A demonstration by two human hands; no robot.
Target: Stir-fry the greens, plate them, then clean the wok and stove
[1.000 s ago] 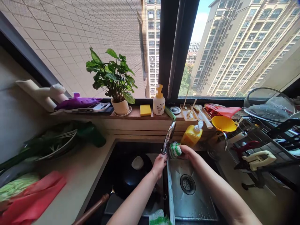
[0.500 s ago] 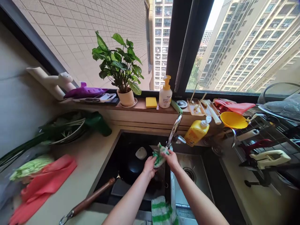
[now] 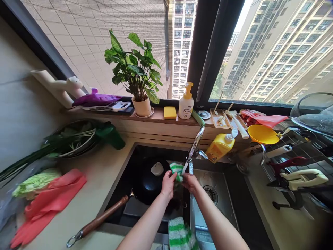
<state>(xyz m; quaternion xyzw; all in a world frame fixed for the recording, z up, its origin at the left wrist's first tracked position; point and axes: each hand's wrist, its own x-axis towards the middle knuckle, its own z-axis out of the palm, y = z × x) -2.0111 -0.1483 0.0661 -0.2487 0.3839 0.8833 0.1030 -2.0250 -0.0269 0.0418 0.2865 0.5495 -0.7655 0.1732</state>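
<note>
My left hand (image 3: 168, 184) and my right hand (image 3: 191, 183) are both closed on a green-and-white cloth (image 3: 177, 170), held under the spout of the chrome faucet (image 3: 195, 144), where water runs down onto it. Below my hands is the left basin of the dark sink (image 3: 122, 177), with a black wok (image 3: 148, 184) lying in it, its brown handle (image 3: 99, 220) pointing to the lower left. A second green-striped cloth (image 3: 180, 236) hangs over the sink's front divider.
A yellow detergent bottle (image 3: 220, 146) lies behind the steel right basin (image 3: 221, 187). The sill carries a potted plant (image 3: 137, 80), a yellow sponge (image 3: 170, 112) and a soap pump (image 3: 186, 104). Greens and red gloves (image 3: 49, 201) lie on the left counter. A dish rack (image 3: 299, 163) stands right.
My left hand has left the faucet and joined my right hand on the cloth. Both hands with the cloth have moved left, over the left basin, and water now runs.
</note>
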